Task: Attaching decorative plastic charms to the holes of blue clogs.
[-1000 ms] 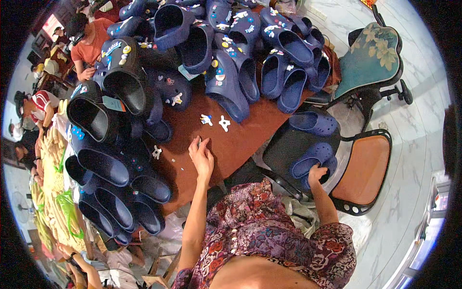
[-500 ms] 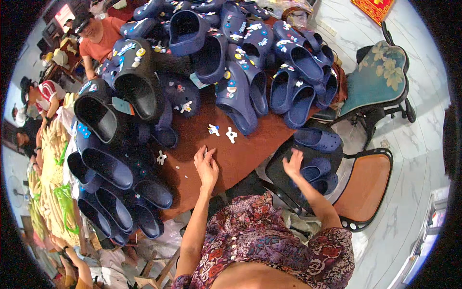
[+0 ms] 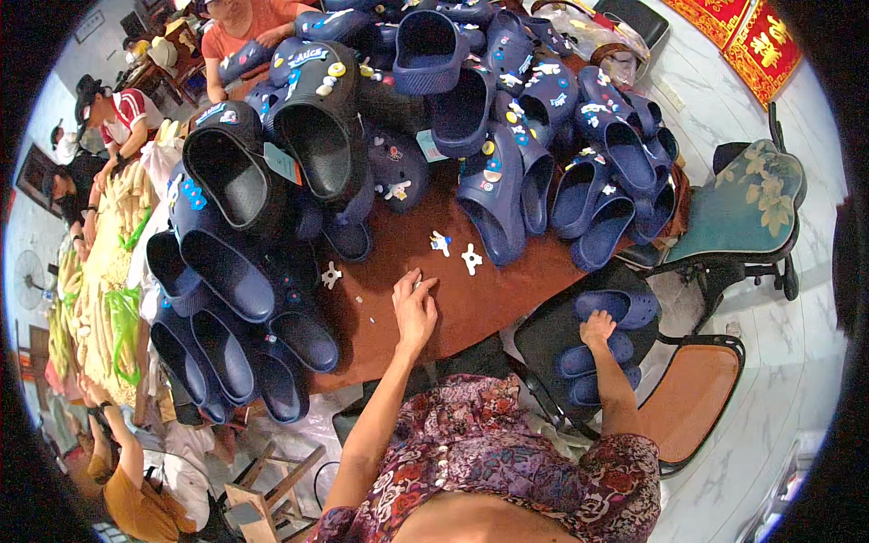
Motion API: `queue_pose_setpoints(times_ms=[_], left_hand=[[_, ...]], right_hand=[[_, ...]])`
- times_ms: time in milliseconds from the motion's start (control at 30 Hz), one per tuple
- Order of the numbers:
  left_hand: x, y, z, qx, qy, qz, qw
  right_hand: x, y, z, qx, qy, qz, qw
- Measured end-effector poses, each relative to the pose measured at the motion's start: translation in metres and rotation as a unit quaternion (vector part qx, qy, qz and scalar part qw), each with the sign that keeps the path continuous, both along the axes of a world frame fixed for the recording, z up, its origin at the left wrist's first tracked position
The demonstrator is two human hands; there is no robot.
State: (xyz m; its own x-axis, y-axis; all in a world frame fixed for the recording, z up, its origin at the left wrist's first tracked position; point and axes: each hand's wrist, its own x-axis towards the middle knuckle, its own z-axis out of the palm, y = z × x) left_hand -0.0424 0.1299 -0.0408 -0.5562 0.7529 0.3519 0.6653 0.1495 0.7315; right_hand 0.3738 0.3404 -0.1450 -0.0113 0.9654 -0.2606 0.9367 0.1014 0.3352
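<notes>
My left hand (image 3: 415, 312) rests on the brown tabletop (image 3: 398, 339), its fingers curled together. Something small and pale shows between thumb and forefinger, too small to name. Just beyond lie two white figure-shaped shoe charms, a blue-marked one (image 3: 440, 242) and a plain one (image 3: 472, 260). My right hand (image 3: 597, 329) is over a black chair seat at the right, its fingers closed on the edge of a navy clog (image 3: 641, 309). Two more navy clogs, a middle one (image 3: 579, 357) and a near one (image 3: 588, 390), sit beside it, partly behind my forearm.
Navy clogs with charms (image 3: 493, 204) and black clogs (image 3: 319, 149) heap across the table's far and left sides. A green chair (image 3: 747, 195) and a brown chair back (image 3: 695, 398) stand right. A person in orange (image 3: 237, 38) handles a clog opposite; others work at left.
My right hand has come down onto the navy clog on the chair seat. My left hand keeps its place by the charms. The whole view has shifted, and the person opposite now handles a clog.
</notes>
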Motion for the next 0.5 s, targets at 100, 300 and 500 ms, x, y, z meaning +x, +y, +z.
queue_pose_setpoints(times_ms=[100,300,500], left_hand=[[-0.001,0.0,-0.002,0.002,-0.006,0.003,1.0],[-0.004,-0.001,-0.01,0.012,-0.013,0.035,0.999],[-0.004,-0.001,-0.008,0.025,-0.011,0.032,0.999]], right_hand=[[-0.005,-0.02,0.012,0.027,0.037,-0.025,0.999],[-0.108,-0.069,0.095,0.222,0.452,0.204,0.84],[-0.209,-0.053,0.17,0.239,0.533,0.287,0.759]])
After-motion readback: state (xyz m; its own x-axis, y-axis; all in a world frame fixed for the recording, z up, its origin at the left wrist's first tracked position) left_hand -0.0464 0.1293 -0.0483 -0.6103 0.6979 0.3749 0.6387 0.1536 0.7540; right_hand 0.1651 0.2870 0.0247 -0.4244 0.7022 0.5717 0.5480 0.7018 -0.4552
